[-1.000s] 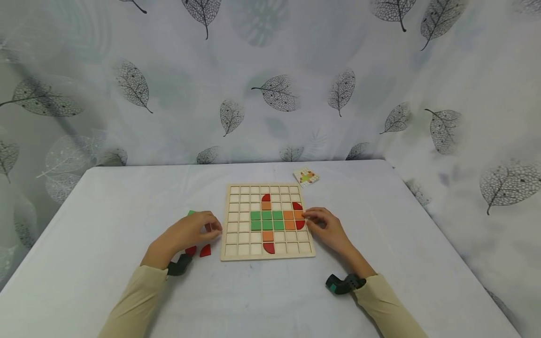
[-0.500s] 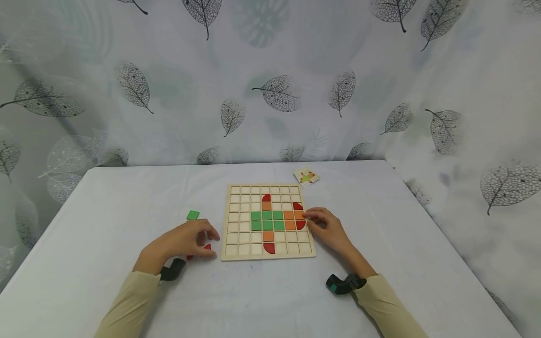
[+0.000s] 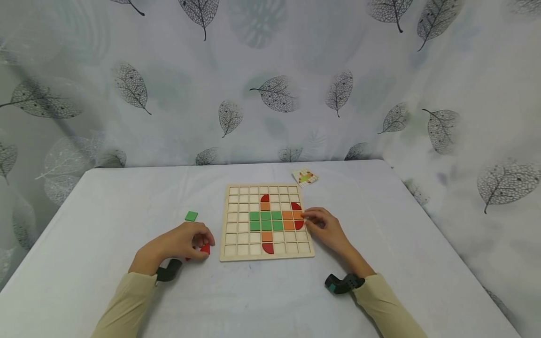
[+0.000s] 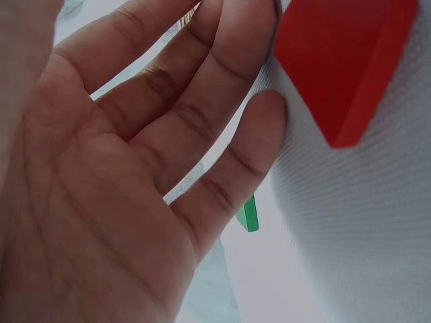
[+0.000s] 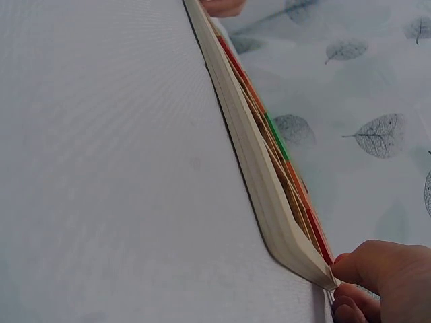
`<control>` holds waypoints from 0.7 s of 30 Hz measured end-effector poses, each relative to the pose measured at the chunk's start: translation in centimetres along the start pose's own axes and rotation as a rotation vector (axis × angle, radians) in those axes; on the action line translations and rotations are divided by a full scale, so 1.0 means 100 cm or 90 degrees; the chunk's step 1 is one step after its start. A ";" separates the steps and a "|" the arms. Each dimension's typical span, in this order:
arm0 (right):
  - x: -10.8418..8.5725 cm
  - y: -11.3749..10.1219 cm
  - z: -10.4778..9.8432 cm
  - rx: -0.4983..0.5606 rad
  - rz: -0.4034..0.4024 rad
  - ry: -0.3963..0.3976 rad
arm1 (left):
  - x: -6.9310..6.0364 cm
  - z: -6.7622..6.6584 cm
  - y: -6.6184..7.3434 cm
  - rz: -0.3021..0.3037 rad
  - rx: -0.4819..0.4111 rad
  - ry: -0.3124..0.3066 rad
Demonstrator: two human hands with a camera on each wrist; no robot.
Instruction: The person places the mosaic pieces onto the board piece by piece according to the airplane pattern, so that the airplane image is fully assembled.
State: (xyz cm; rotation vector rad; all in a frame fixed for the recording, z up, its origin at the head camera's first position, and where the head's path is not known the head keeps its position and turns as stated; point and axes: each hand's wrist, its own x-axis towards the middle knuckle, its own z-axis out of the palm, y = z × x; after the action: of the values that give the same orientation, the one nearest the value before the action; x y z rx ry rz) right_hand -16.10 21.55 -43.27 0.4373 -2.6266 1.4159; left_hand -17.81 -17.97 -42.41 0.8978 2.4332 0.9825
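A square wooden grid board [image 3: 234, 257] lies on the table. Green and orange square tiles and red quarter-round tiles fill some of its cells. The left hand [image 3: 179, 243] is low over the cloth left of the board, its fingers loosely bent around a red tile [image 4: 343, 60]. That tile lies on the cloth, with no clear contact by the fingertips in the left wrist view. Part of another red tile shows beneath the hand. At the board's right edge, the right hand [image 3: 327, 227] grips the rim with thumb and fingers, seen at the board's corner in the right wrist view.
Beyond the left hand lies a loose green square tile [image 3: 191, 216]. A small pattern card [image 3: 305, 177] is past the board's far right corner. A white cloth covers the table [image 3: 253, 300], and a leaf-print curtain [image 3: 270, 56] hangs behind it.
The left hand has moved away from the board's left edge, back and down around the red tile. The green tile beyond it has come into full view. The right hand stays put.
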 end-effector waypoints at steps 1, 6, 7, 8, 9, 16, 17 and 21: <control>0.000 0.000 0.000 0.000 0.000 -0.001 | 0.000 0.000 0.000 -0.004 -0.003 -0.001; 0.001 0.003 0.000 -0.001 -0.001 -0.004 | 0.000 0.000 0.001 -0.007 -0.014 -0.004; 0.000 0.003 0.000 0.000 -0.001 -0.004 | 0.000 0.000 0.001 -0.009 -0.015 -0.005; 0.000 0.003 0.000 0.000 -0.002 -0.003 | 0.000 -0.001 0.001 -0.010 -0.014 -0.005; 0.000 0.004 0.000 0.000 -0.002 -0.003 | 0.000 -0.001 0.001 -0.012 -0.014 -0.005; 0.005 0.042 0.009 0.004 0.001 0.008 | 0.002 -0.001 0.002 -0.005 0.005 0.006; 0.005 0.046 0.009 0.007 -0.001 0.010 | 0.002 -0.001 0.003 -0.009 0.005 0.008; 0.005 0.045 0.009 -0.006 0.001 0.010 | 0.001 -0.001 0.004 -0.014 -0.004 0.011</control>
State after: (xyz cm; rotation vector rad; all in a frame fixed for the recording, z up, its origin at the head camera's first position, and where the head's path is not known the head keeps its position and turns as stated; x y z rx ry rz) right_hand -17.97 23.08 -47.24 0.4209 -2.6216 1.4002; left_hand -17.76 -17.66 -42.07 0.8626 2.4476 0.9944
